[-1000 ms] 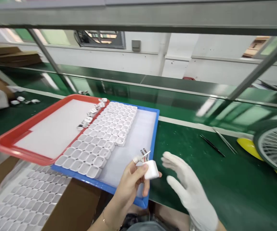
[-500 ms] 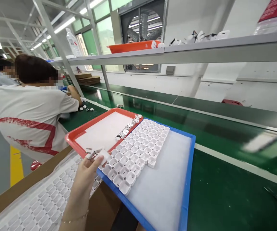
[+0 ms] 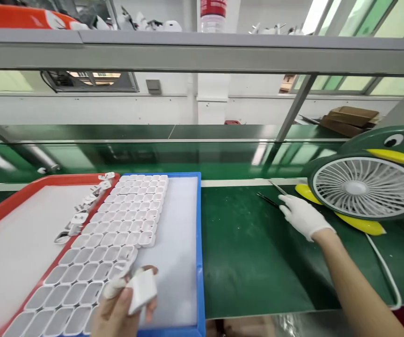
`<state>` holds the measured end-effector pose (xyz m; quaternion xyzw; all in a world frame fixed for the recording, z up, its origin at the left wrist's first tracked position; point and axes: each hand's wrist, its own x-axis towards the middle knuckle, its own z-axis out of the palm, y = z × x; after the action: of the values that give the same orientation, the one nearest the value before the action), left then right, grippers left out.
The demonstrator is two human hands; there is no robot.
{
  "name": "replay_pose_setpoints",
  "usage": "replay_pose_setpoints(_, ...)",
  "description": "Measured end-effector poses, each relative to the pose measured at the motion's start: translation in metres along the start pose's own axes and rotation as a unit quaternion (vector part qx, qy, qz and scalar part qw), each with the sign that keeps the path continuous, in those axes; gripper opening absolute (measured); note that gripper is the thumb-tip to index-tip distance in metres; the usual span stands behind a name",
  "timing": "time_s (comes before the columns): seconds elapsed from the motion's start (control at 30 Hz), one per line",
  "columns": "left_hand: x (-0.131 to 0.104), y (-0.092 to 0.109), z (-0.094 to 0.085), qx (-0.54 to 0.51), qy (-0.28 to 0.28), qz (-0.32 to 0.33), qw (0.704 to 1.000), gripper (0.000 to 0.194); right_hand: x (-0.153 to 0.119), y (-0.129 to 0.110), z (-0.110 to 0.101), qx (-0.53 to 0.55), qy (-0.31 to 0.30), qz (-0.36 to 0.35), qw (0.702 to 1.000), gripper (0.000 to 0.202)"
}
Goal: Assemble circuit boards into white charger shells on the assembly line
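Observation:
My left hand (image 3: 119,306) holds a small white square housing (image 3: 143,289) between thumb and fingers, above the front of the blue tray (image 3: 199,243). A smaller whitish part, blurred, is in the same hand. Rows of open white housings (image 3: 131,213) fill the tray's left part. My right hand (image 3: 302,215), in a white glove, reaches over the green table at the right. Its fingers are at the end of dark tweezers (image 3: 268,200); whether they grip them is unclear. A thin pale tool (image 3: 278,187) lies just beyond the fingertips.
A red tray (image 3: 52,180) with white plug parts (image 3: 79,218) along its right edge stands at the left. A green fan (image 3: 366,187) with yellow feet stands at the right, its cable (image 3: 386,269) on the green table (image 3: 240,262). A shelf (image 3: 202,56) crosses above.
The view has swung to the right. My gloved right hand, the fan and the tweezers have come into view; the co-worker has left it. My left hand still holds the white housing, now over the blue tray.

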<state>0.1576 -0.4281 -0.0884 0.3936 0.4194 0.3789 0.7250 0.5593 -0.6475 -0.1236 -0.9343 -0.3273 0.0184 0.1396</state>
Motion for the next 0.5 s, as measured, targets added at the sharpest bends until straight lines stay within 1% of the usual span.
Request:
replay_pose_setpoints(0.07, -0.007, -0.011, 0.028, -0.007, -0.068, -0.044, 0.997, 0.041, 0.012, -0.014, 0.006, 0.013, 0.009, -0.016, 1.0, 0.04)
replay_pose_setpoints(0.1, -0.011, -0.015, 0.041, -0.021, -0.092, -0.063, 0.994, 0.04, 0.017, -0.019, 0.009, 0.022, 0.011, -0.022, 0.999, 0.038)
replay_pose_setpoints(0.17, -0.018, -0.023, 0.061, -0.066, -0.127, -0.1, 0.985, 0.037, 0.026, -0.026, 0.014, 0.045, 0.006, -0.026, 0.999, 0.033)
replay_pose_setpoints(0.2, -0.021, -0.026, 0.068, -0.093, -0.136, -0.118, 0.979, 0.035, 0.03, -0.027, 0.017, 0.058, -0.001, -0.023, 0.998, 0.029)
replay_pose_setpoints(0.27, -0.023, -0.031, 0.075, -0.143, -0.137, -0.151, 0.968, 0.027, 0.033, -0.031, 0.02, 0.089, -0.019, -0.012, 0.996, 0.023)
replay_pose_setpoints(0.33, -0.022, -0.033, 0.077, -0.183, -0.113, -0.177, 0.96, 0.016, 0.029, -0.039, 0.022, 0.133, -0.032, -0.005, 0.991, 0.021)
replay_pose_setpoints(0.37, -0.022, -0.033, 0.078, -0.199, -0.098, -0.186, 0.957, 0.014, 0.023, -0.044, 0.022, 0.163, -0.039, -0.007, 0.986, 0.021)
replay_pose_setpoints(0.43, -0.021, -0.03, 0.081, -0.215, -0.076, -0.204, 0.952, 0.017, 0.004, -0.06, 0.02, 0.237, -0.062, -0.023, 0.969, 0.028)
replay_pose_setpoints(0.5, -0.021, -0.025, 0.087, -0.217, -0.063, -0.215, 0.95, 0.02, -0.02, -0.081, 0.015, 0.32, -0.097, -0.047, 0.941, 0.037)
